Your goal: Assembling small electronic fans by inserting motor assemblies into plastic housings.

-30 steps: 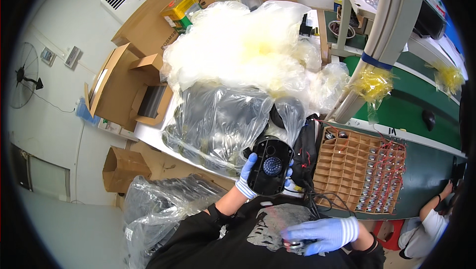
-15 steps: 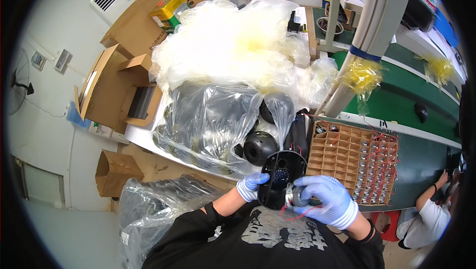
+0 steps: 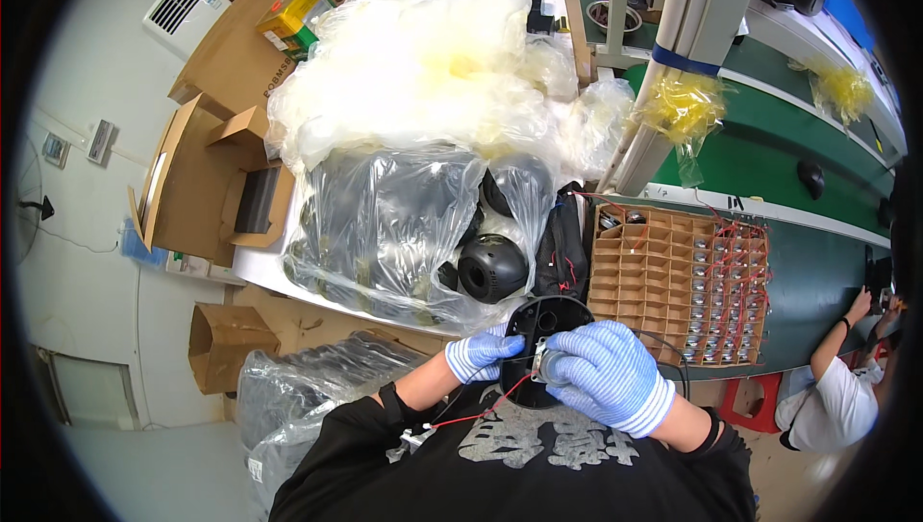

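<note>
Right now I'm fitting a small silver motor [image 3: 550,365] into the black round housing [image 3: 544,330], which sits upright in front of my chest, just below the clear bag of black domed shells [image 3: 385,224]. My left hand [image 3: 484,354] grips the housing's left rim; my right hand [image 3: 608,376] is clenched around the motor, pressing it against the housing's face, its red wire [image 3: 481,413] trailing down. Next, I judge, the motor must seat squarely, with the wire kept free. Half a second ago my right hand was only arriving; a second ago it was low at my lap, away from the housing.
</note>
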The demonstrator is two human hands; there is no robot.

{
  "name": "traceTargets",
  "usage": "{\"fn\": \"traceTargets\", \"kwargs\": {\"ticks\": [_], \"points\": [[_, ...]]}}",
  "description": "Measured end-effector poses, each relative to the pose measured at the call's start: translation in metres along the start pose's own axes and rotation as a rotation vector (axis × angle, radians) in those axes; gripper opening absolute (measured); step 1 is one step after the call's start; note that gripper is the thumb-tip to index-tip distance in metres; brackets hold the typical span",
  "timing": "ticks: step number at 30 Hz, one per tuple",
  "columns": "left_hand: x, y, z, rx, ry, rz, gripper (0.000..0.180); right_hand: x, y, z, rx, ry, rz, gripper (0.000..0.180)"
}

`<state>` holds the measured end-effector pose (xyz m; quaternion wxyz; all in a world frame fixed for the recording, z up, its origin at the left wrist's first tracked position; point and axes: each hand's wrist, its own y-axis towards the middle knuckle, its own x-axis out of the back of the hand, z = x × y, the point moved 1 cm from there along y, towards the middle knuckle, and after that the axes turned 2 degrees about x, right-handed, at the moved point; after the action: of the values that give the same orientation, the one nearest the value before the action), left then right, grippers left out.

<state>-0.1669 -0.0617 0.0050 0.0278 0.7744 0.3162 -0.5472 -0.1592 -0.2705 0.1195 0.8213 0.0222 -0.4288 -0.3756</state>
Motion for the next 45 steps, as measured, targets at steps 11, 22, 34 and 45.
{"fn": "traceTargets", "kwargs": {"ticks": [11,22,34,45], "points": [[0.000,0.002,0.017,0.053,-0.099,-0.034,0.077,-0.026,-0.012,-0.005,-0.082,-0.239,0.041,0.026],[-0.006,0.004,0.013,0.045,-0.199,-0.021,0.070,-0.026,-0.009,0.001,-0.073,-0.217,-0.075,0.017],[-0.005,0.007,0.007,0.041,-0.076,-0.006,0.075,-0.028,-0.013,-0.002,-0.125,-0.289,-0.068,0.030],[-0.008,0.008,0.008,0.035,-0.136,-0.008,0.072,-0.025,-0.015,-0.009,-0.122,-0.204,-0.086,0.032]]}}
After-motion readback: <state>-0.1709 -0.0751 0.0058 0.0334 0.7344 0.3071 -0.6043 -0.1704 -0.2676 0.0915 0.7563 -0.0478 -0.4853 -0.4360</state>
